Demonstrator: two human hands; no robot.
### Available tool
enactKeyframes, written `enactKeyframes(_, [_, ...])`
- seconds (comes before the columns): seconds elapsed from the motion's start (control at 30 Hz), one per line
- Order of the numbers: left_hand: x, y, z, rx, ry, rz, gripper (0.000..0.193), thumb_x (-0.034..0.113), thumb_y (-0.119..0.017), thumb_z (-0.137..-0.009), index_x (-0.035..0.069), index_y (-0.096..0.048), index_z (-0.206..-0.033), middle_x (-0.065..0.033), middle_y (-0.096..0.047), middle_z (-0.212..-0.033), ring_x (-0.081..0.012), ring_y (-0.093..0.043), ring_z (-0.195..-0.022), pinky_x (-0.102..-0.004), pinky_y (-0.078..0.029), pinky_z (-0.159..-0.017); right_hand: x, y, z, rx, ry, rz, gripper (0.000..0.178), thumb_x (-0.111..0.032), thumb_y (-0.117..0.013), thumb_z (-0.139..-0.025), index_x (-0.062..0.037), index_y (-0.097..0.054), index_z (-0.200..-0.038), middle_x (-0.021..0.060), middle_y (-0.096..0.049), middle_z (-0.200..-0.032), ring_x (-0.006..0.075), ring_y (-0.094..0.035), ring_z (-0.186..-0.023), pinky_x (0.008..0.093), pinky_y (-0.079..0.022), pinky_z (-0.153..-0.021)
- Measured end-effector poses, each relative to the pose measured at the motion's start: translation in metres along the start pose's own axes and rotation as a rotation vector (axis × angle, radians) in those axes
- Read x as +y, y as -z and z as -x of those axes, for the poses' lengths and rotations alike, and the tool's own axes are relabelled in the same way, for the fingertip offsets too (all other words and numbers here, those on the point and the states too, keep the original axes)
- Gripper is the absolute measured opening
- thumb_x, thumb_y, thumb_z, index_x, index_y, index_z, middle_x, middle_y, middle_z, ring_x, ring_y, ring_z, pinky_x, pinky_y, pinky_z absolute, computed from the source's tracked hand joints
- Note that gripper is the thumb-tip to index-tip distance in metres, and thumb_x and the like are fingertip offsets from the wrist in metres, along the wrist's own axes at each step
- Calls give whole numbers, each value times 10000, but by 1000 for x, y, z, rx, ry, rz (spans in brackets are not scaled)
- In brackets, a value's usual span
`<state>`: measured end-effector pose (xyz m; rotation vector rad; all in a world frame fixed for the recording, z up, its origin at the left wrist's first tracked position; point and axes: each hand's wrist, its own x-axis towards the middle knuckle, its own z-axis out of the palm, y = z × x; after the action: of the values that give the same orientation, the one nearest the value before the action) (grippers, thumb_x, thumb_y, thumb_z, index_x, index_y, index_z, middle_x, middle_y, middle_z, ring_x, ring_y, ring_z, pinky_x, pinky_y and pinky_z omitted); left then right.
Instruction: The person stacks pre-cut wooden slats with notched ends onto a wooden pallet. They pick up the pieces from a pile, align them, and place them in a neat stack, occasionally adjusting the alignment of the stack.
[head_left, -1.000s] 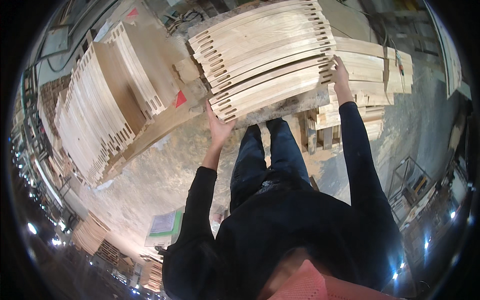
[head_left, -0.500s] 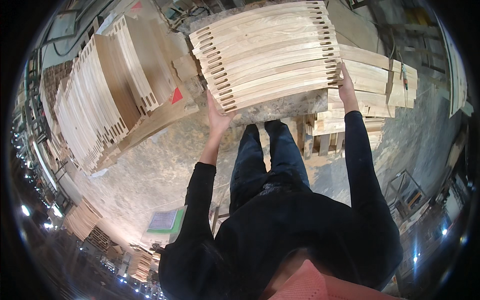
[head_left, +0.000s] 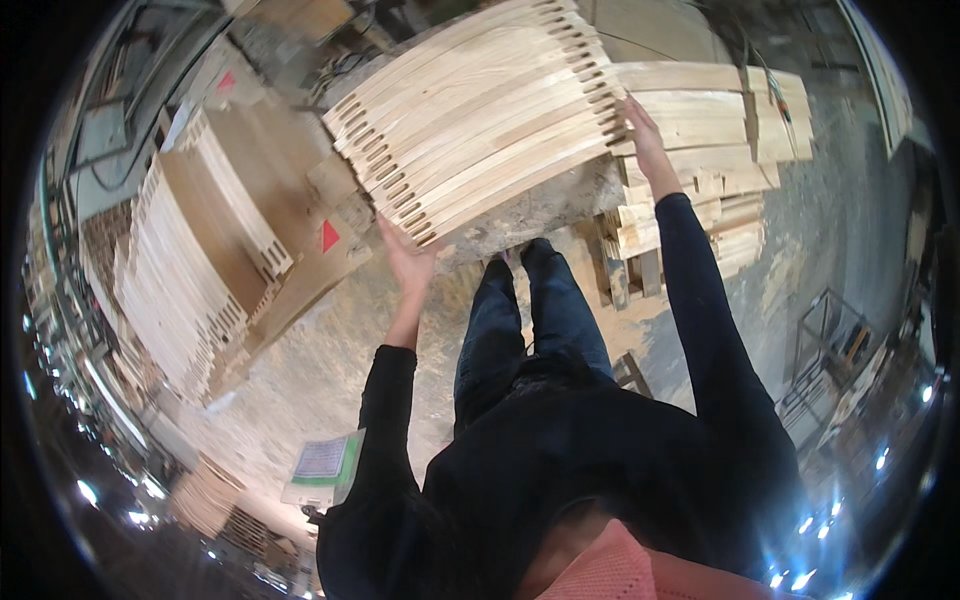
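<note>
Against slotted boards (head_left: 475,120), left hand (head_left: 408,264) and right hand (head_left: 647,138), both partly hidden, grip unclear.

Bright, pale light falls across the curved wooden slats (head_left: 480,115), which come out fairly sharp. The stacked boards (head_left: 180,240) left of the slats are softly smeared. Below the slats, the black top (head_left: 610,470) sinks into near-featureless darkness. Small lamps (head_left: 88,493) glare white far below the slats on both sides. Fisheye distortion bends outlines around the slats toward a dark rim.
</note>
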<state>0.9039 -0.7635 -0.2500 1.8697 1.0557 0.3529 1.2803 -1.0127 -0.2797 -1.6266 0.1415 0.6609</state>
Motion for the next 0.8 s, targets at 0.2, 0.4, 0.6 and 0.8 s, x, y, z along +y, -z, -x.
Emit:
enactKeyframes(0.2, [15, 13, -3, -66, -76, -224, 1213, 90, -874, -658, -22, -51, -1543, -301, -251, -1547, -393, -279, -1439, -412, -250, -1173, 11, -11, 34, 116, 88, -1, 523, -366, -606, -984, -32, -541, -1381, 87, -643, -1245, 138, -577, -1131, 271, -434, -986])
enactKeyframes(0.4, [8, -3, 1, -94, -133, -389, 1272, 128, -891, -655, -91, 23, -1511, -324, -109, -1569, -423, -170, -1463, -438, -210, -1194, 59, 30, 106, 455, 99, 298, 500, -411, -588, -962, -46, -592, -1305, 180, -680, -1176, 241, -644, -1098, 321, -480, -952])
enactKeyframes(0.6, [7, -1, -2, -59, -203, -398, 1290, 137, -897, -644, -139, 40, -1486, -361, -137, -1523, -455, -207, -1429, -463, -204, -1189, 128, 81, 253, 451, -265, 404, 392, -362, -622, -925, 11, -731, -973, 128, -740, -806, 221, -715, -767, 329, -552, -734])
enactKeyframes(0.8, [13, -8, 26, -141, -189, -463, 1270, 163, -859, -674, -157, 76, -1470, -388, -147, -1501, -483, -214, -1400, -486, -198, -1186, 235, 136, 443, 793, -562, -8, 276, -289, -613, -945, -39, -695, -1027, 43, -711, -861, 153, -681, -735, 292, -523, -610])
